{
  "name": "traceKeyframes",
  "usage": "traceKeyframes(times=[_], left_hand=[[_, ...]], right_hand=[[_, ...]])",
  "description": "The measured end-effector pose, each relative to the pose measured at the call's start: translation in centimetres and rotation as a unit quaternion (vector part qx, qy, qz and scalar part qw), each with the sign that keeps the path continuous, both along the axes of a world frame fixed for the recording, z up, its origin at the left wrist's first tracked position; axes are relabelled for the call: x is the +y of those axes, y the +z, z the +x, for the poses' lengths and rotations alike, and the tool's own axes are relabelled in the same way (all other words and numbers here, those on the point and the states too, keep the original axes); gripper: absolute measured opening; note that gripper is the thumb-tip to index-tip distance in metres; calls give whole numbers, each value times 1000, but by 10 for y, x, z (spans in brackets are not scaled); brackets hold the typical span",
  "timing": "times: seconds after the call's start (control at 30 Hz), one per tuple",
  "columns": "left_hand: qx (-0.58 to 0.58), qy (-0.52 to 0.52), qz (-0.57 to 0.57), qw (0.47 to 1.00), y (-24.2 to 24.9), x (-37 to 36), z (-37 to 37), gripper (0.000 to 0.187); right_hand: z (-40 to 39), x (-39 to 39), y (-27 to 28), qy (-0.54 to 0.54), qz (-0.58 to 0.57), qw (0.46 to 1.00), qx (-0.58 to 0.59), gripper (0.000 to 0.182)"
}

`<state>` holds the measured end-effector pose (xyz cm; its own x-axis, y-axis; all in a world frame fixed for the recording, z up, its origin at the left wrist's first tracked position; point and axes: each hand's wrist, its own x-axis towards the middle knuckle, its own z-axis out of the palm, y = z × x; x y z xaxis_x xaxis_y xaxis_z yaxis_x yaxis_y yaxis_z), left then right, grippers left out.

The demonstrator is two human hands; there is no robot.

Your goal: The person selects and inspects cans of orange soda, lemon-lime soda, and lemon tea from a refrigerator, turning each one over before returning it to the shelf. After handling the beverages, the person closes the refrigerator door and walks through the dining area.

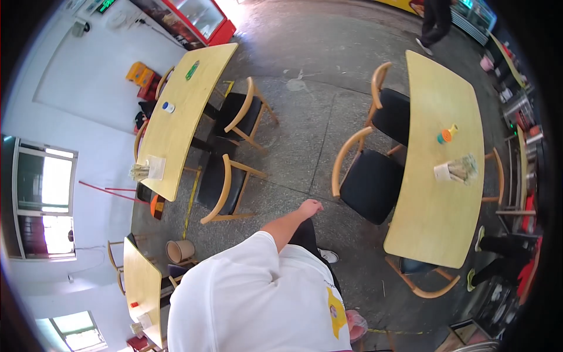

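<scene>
Bare and stretched forward from a white sleeve, my left arm ends in my left hand [311, 207] above the grey floor. Its fingers are curled in, and nothing shows in them. The nearest furniture is a black-seated wooden chair [372, 182] to its right. Beside the yellow print of my white shirt [246, 299], at the bottom, a pinkish thing in clear plastic [356, 325] pokes out. My right hand is not visible; whether it holds that plastic cannot be seen. One shoe [328, 256] shows below my left hand.
Long pale tables stand at the left [190, 94], right [437, 205] and lower left [141, 281], with chairs around them. A bin [179, 251] sits at the lower left. People's legs show at the top right [435, 26] and right edge [501, 258]. A red fridge [220, 32] stands behind.
</scene>
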<state>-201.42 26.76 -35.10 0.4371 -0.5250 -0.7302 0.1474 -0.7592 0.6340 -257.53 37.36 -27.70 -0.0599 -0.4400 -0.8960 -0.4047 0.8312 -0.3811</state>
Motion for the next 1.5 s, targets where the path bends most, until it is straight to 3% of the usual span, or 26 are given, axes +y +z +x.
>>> traceKeyframes(times=[0.1, 0.23, 0.27, 0.3, 0.33, 0.37, 0.4, 0.5, 0.53, 0.57, 0.63, 0.67, 0.73, 0.77, 0.97, 1.03, 1.23, 1.27, 1.33, 1.4, 1.43, 1.5], left_hand=[[55, 19, -90, 994, -31, 4, 8, 23], [59, -22, -85, 994, -22, 13, 50, 19], [58, 11, -93, 994, -6, 17, 60, 19], [170, 36, -77, 982, -5, 22, 80, 20], [146, 18, -77, 986, -9, 30, 94, 19], [202, 36, -84, 975, -12, 38, 114, 20], [139, 6, -44, 989, -13, 44, 134, 19], [157, 42, -18, 986, -21, 78, 185, 22], [146, -24, -23, 989, -38, 94, 207, 21], [104, -23, -16, 994, -34, 103, 216, 20], [114, -93, 24, 989, -59, 126, 250, 23], [95, -86, 63, 990, -55, 127, 255, 23], [79, -81, 113, 987, -46, 115, 256, 21], [82, -82, 125, 985, -41, 102, 254, 20], [114, -70, 4, 991, 10, -9, 201, 23], [119, -87, -10, 989, 33, -45, 186, 24], [157, -215, -46, 963, 69, -95, 165, 22], [127, -225, -12, 966, 68, -92, 166, 23], [88, -239, 30, 967, 67, -81, 179, 24], [51, -337, 83, 936, 65, -74, 189, 27], [47, -338, 89, 936, 72, -74, 191, 27], [-39, -425, 146, 893, 85, -73, 190, 28]], right_hand=[[32, -11, 3, 40, 0, 999, 16, 23], [70, -16, 14, 88, -25, 995, 27, 28], [76, -14, 15, 91, -38, 995, 34, 29], [83, -13, 17, 93, -52, 993, 47, 31], [92, -15, 20, 93, -67, 992, 60, 32], [105, -16, 21, 94, -81, 989, 74, 33], [114, -19, 21, 89, -91, 988, 88, 35], [151, -41, 34, 31, -78, 992, 94, 36], [170, -53, 51, 3, -57, 995, 80, 36], [188, -64, 64, -21, -66, 994, 82, 36], [219, -69, 82, 72, -114, 981, 141, 38], [222, -64, 73, 48, -122, 982, 139, 38], [220, -53, 51, 56, -285, 944, 158, 36], [219, -51, 48, 50, -292, 940, 168, 26], [209, -59, 37, -86, -235, 956, 155, 22], [204, -80, 27, -153, -235, 955, 93, 23], [204, -223, 17, -162, -334, 924, 90, 25], [207, -251, 15, -141, -349, 920, 111, 25], [215, -312, 13, -92, -479, 862, 138, 29], [229, -372, 38, -118, -496, 858, 61, 38], [235, -398, 54, -119, -500, 857, 46, 42], [242, -438, 73, -113, -501, 858, 27, 46]])
